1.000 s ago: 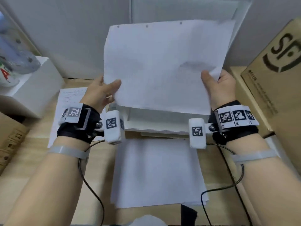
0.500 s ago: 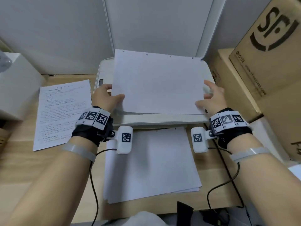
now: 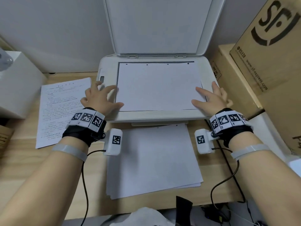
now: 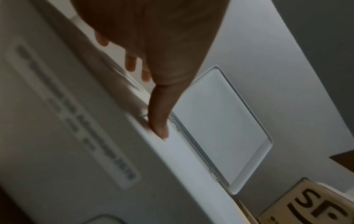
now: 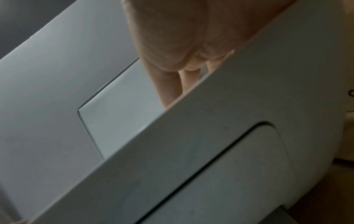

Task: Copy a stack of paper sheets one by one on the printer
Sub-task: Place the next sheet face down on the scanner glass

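- I had the sheet (image 3: 157,86) flat on the printer (image 3: 107,67) glass, lid (image 3: 156,25) up.
- Left hand (image 3: 99,99) and right hand (image 3: 211,99) lay spread open at its edges — gripping nothing, squaring it.

My wooden desk (image 3: 19,160) holds the white printer (image 3: 162,117), a stack of blank paper sheets (image 3: 153,160) just in front of it, a printed sheet (image 3: 60,111) to its left, and brown cardboard boxes (image 3: 268,70) on its right.

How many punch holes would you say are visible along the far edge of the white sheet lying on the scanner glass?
4: all along the white sheet's far edge, from left to the right corner. None seem hidden.
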A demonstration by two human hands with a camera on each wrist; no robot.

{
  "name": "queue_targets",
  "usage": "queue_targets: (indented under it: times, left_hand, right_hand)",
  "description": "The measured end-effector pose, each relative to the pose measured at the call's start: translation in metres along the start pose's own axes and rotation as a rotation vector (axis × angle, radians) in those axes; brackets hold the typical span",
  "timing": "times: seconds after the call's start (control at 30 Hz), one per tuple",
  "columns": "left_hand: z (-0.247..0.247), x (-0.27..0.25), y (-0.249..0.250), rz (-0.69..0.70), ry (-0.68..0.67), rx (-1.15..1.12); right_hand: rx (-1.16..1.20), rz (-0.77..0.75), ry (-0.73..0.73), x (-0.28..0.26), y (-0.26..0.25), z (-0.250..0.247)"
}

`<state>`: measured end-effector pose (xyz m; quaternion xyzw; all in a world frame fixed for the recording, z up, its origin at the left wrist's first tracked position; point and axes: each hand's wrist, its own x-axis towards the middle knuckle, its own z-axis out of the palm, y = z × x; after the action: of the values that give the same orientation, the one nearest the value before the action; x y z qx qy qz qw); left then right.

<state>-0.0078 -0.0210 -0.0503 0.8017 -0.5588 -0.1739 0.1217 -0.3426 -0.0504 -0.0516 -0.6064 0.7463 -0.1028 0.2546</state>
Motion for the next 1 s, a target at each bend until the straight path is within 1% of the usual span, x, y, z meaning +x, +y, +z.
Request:
queue_targets:
  times: [0.13,0.33,0.8,1.0]
  left_hand:
    - [0.002,0.0,-0.008,0.053,-0.1,0.032]
    - [0.001,0.005,-0.014,0.103,-0.164,0.032]
    - [-0.004,0.003,-0.011,0.107,-0.239,0.085]
    - [-0.007,0.002,-0.008,0.106,-0.256,0.071]
  right_hand:
    - [-0.001,0.014,-0.035,0.0,-0.002,-0.001]
    - [-0.012,0.011,-0.047,0.002,0.001,-0.001]
    - [-0.019,-0.025,-0.029,0.003,0.005,0.001]
    - [0.0,-0.03,-0.035,0.003,0.006,-0.002]
